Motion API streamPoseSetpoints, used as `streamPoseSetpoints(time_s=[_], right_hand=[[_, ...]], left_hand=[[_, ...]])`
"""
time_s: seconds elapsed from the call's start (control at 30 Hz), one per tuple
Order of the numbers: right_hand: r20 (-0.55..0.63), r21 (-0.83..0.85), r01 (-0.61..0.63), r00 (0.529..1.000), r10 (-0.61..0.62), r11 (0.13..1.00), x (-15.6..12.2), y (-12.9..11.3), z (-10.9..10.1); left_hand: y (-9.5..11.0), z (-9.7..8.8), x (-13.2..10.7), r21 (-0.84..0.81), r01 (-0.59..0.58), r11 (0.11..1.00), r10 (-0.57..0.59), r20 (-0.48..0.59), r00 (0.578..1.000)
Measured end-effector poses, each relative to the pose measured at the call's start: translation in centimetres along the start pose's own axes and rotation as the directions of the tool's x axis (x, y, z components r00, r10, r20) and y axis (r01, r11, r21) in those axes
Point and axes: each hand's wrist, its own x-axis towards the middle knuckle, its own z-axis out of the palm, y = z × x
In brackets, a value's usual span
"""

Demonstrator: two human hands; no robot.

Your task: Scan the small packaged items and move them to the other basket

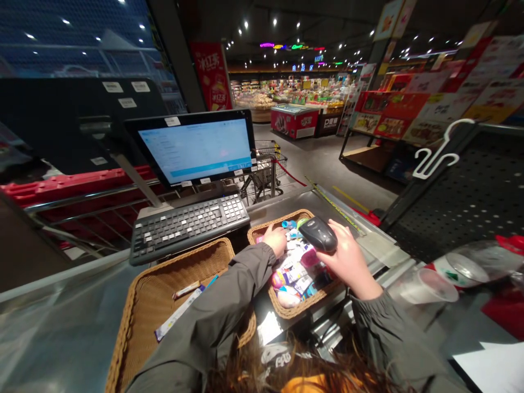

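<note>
Scanner (318, 233) sits in my right hand (347, 259). The fingers are wrapped round its rear and underside in a firm grip, and the wrist is bent so the hand hovers over the right-hand wicker basket (286, 315). That arm comes in from the lower right in a grey sleeve, with the forearm lifted a little off the counter. My left hand (275, 240) reaches forward into the far left corner of the same basket, knuckles up and fingers curled down among the small packets (292, 273). The fingertips are buried, so I cannot tell whether they have closed on one.

The scanner is black and glossy, rounded like a smooth pebble, with light catching its top. Its head points left and away from me, towards my left hand. It sticks out beyond my right fingers, above the far half of the basket, near the left hand but apart from it.

The packets beneath are small and bright, pink, blue and white, heaped until they fill the basket. A second wicker basket (164, 284) lies just beside it on the left and holds a few long flat wrappers. Beyond both are a keyboard (190, 225) and a lit monitor (196, 147). A clear plastic cup (426, 286) is on the counter to my right.
</note>
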Motion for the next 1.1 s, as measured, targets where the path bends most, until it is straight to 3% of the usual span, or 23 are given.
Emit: streamPoseSetpoints(time_s=[0.3, 0.5, 0.6, 0.7, 0.83, 1.1], right_hand=[[-0.019, 0.016, -0.008, 1.000, 0.008, 1.000, -0.4, -0.8, 0.2], [0.007, 0.010, 0.012, 1.000, -0.012, 1.000, -0.8, -2.5, 0.4], [-0.005, -0.009, 0.009, 1.000, -0.009, 1.000, -1.0, -3.2, 0.0], [-0.018, -0.019, 0.010, 1.000, -0.010, 1.000, -1.3, -3.8, -0.2], [-0.037, -0.011, 0.050, 0.998, -0.050, 0.999, -1.1, -5.1, -0.2], [-0.052, 0.047, 0.261, 0.965, -0.258, 0.964, 0.6, -11.0, 0.4]], left_hand=[[-2.0, -1.4, -2.9, 0.034, 0.041, 0.999, -0.041, -0.015, 0.999], [-1.3, -0.4, -3.5, 0.026, 0.058, 0.998, -0.056, -0.061, 0.997], [-1.1, -1.4, -3.9, 0.028, 0.084, 0.996, -0.081, -0.110, 0.991], [-1.5, -3.9, -5.0, 0.049, 0.079, 0.996, -0.069, -0.186, 0.980], [-3.0, -8.6, -8.0, 0.061, 0.131, 0.989, -0.108, -0.299, 0.948], [-6.3, -17.3, -17.6, 0.077, 0.320, 0.944, -0.236, -0.519, 0.821]])
